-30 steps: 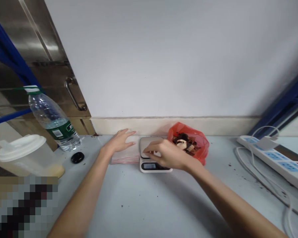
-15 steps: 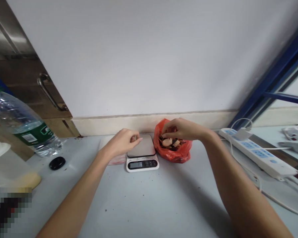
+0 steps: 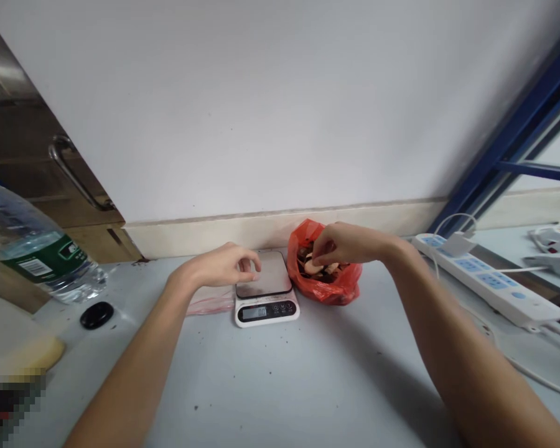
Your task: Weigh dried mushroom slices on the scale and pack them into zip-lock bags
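A white kitchen scale [image 3: 267, 314] with a flat metal plate stands near the wall, its display seeming to read 0.0. Above the left part of the plate hovers my left hand [image 3: 228, 264], fingers curved and thumb apart, with nothing seen between them. Right beside the scale sits a red plastic bag [image 3: 329, 291], its mouth spread around dark dried pieces and pale slices. My right hand [image 3: 338, 244] reaches into it, fingertips pinched together at a pale slice [image 3: 312, 267]. Whether they grip it is hidden. Clear plastic bags [image 3: 210, 302] lie left of the scale, partly behind my left hand.
On the left stand a water bottle [image 3: 46, 255] with a green label and a whitish container [image 3: 14, 336], with a black round lid [image 3: 96, 315] nearby. A white power strip [image 3: 490, 280] with cables lies at the right. The wall [image 3: 280, 124] rises behind the scale.
My right hand has lowered deeper into the red bag, down to the pale slice. My left hand's thumb and fingers have parted a little over the scale. The view has shifted slightly.
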`<act>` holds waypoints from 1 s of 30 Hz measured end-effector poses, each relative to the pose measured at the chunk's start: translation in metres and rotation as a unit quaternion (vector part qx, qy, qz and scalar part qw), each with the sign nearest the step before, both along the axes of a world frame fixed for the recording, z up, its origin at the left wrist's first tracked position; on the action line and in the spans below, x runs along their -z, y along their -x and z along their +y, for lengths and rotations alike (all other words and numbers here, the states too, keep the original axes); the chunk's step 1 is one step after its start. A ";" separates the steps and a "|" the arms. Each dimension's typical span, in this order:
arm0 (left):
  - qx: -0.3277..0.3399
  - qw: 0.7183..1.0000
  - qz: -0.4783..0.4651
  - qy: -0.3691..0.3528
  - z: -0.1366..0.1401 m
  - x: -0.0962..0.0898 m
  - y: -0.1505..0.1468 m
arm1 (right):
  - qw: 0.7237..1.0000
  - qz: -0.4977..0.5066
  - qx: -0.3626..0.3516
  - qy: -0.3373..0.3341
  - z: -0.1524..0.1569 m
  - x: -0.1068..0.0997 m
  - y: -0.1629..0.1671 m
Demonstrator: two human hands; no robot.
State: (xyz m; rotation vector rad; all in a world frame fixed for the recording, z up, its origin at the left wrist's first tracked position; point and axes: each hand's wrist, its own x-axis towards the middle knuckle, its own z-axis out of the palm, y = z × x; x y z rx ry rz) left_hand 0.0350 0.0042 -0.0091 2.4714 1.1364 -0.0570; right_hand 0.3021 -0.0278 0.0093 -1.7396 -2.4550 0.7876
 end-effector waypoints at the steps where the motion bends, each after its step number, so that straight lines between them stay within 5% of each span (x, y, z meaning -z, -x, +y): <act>1: -0.002 1.000 0.003 0.002 0.000 -0.001 0.002 | 1.000 -0.003 0.002 0.004 -0.001 -0.001 -0.001; 8: -0.025 0.999 0.036 0.032 0.000 -0.006 0.009 | 0.998 -0.032 -0.007 -0.054 -0.001 -0.002 -0.011; 30: -0.033 0.996 0.056 0.067 -0.002 -0.011 0.017 | 0.996 -0.026 0.069 -0.051 -0.006 -0.006 -0.056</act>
